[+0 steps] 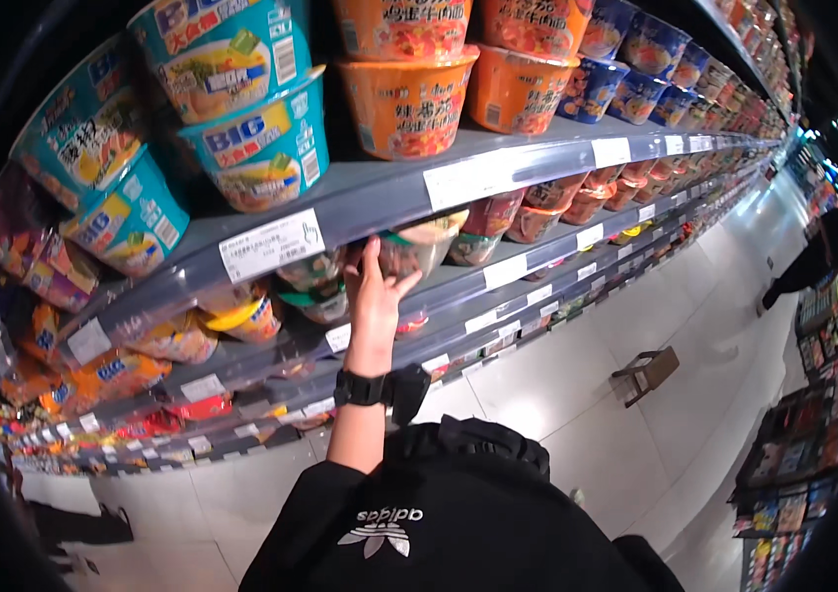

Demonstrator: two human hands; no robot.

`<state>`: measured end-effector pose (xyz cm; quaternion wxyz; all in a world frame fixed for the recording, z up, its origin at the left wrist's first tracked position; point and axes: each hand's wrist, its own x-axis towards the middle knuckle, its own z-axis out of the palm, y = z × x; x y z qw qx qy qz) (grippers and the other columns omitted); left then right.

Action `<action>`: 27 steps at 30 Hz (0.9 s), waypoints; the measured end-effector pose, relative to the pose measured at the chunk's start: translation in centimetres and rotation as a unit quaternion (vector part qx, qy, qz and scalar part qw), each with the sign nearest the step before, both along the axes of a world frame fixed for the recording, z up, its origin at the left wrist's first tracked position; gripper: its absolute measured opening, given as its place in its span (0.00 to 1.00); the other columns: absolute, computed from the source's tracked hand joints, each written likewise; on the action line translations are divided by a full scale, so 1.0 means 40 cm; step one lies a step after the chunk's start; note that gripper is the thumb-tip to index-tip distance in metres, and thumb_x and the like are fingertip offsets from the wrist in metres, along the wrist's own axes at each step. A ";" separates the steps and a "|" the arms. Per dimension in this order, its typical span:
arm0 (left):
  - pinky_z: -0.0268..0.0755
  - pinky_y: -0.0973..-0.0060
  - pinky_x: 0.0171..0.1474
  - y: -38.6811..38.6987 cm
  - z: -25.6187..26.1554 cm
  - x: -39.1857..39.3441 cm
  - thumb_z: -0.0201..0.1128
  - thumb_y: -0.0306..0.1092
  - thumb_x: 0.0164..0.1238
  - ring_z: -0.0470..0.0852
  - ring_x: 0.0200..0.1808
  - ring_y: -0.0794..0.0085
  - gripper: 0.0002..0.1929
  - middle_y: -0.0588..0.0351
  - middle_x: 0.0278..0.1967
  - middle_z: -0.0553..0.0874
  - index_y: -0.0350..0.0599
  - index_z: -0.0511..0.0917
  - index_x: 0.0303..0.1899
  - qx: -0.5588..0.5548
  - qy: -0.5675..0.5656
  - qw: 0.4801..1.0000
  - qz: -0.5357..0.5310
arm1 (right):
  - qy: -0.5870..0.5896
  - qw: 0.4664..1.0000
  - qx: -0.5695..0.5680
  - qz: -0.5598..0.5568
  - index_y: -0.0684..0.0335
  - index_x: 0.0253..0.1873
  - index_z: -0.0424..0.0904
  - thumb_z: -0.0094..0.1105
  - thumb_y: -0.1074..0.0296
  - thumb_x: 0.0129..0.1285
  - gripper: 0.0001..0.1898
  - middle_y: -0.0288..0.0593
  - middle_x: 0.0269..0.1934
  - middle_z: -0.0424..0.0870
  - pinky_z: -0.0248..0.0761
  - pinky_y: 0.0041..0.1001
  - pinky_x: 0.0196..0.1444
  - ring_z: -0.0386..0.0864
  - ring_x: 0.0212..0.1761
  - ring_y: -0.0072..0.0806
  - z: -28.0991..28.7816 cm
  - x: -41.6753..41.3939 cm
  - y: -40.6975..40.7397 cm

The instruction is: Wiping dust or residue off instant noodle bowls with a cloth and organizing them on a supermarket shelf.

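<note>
My left hand [376,285], with a black band at the wrist, reaches under the edge of the upper shelf [360,203]. It is at an instant noodle bowl [423,248] with a pale lid and some green, on the shelf below. Its visible fingers are spread and touch or nearly touch the bowl; the others are hidden, so a grip cannot be made out. More green and brown bowls [315,303] sit just left of the hand, and a red and green bowl [474,248] stands to its right. My right hand is out of view.
Teal noodle bowls [263,148] and orange ones [408,107] stand stacked on the upper shelf. Lower shelves hold packets. A small wooden stool [646,376] stands on the tiled floor at right, with a person in dark clothes [811,251] beyond. Another dark figure [78,522] is at lower left.
</note>
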<state>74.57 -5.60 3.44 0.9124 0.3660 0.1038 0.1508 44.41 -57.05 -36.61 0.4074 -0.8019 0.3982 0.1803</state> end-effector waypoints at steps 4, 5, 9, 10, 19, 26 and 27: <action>0.67 0.56 0.45 -0.073 -0.043 0.038 0.56 0.24 0.52 0.70 0.42 0.66 0.14 0.56 0.43 0.67 0.45 0.61 0.40 0.051 -0.002 0.997 0.063 | -0.269 0.962 0.032 -0.025 0.68 0.48 0.67 0.41 0.69 0.58 0.14 0.39 0.37 0.73 0.63 0.22 0.41 0.69 0.38 0.22 0.032 0.308 -0.099; 0.68 0.58 0.43 -0.064 -0.056 0.025 0.57 0.24 0.51 0.71 0.41 0.69 0.16 0.56 0.41 0.67 0.45 0.61 0.39 0.104 0.029 0.987 0.118 | -0.178 0.980 -0.022 0.085 0.68 0.43 0.70 0.42 0.70 0.55 0.12 0.36 0.29 0.72 0.64 0.21 0.31 0.68 0.30 0.19 0.145 0.438 -0.059; 0.74 0.68 0.36 -0.106 -0.131 0.060 0.58 0.28 0.52 0.73 0.34 0.75 0.11 0.59 0.31 0.70 0.45 0.62 0.31 0.127 0.113 0.980 0.103 | -0.300 0.951 -0.024 0.066 0.70 0.29 0.70 0.47 0.66 0.53 0.10 0.41 0.20 0.73 0.61 0.27 0.24 0.68 0.23 0.23 0.231 0.666 0.064; 0.74 0.68 0.36 -0.119 -0.137 0.073 0.58 0.30 0.53 0.74 0.32 0.75 0.11 0.59 0.30 0.70 0.44 0.62 0.30 0.104 0.108 0.986 0.069 | -0.294 0.952 -0.051 0.071 0.72 0.32 0.71 0.49 0.67 0.52 0.11 0.45 0.21 0.76 0.65 0.29 0.27 0.73 0.25 0.27 0.206 0.689 0.074; 0.71 0.76 0.37 -0.121 -0.163 0.002 0.52 0.32 0.58 0.75 0.40 0.73 0.16 0.57 0.42 0.70 0.47 0.63 0.48 0.264 0.053 0.963 0.018 | -0.175 0.954 0.047 0.241 0.66 0.23 0.72 0.52 0.61 0.51 0.13 0.35 0.15 0.70 0.58 0.26 0.18 0.66 0.18 0.21 0.121 0.538 0.203; 0.70 0.78 0.38 -0.122 -0.158 -0.014 0.52 0.22 0.53 0.74 0.41 0.72 0.27 0.51 0.47 0.64 0.50 0.56 0.56 0.472 0.018 0.881 0.042 | 0.022 0.982 0.163 0.094 0.71 0.36 0.70 0.49 0.63 0.51 0.15 0.48 0.29 0.74 0.66 0.33 0.26 0.73 0.28 0.36 0.022 0.249 0.138; 0.69 0.76 0.38 -0.116 -0.186 -0.036 0.53 0.24 0.52 0.75 0.39 0.70 0.27 0.49 0.47 0.65 0.49 0.56 0.55 0.496 0.030 0.867 0.038 | 0.056 0.980 0.175 0.079 0.72 0.39 0.70 0.49 0.61 0.52 0.17 0.50 0.31 0.75 0.67 0.35 0.32 0.74 0.32 0.39 0.054 0.238 0.166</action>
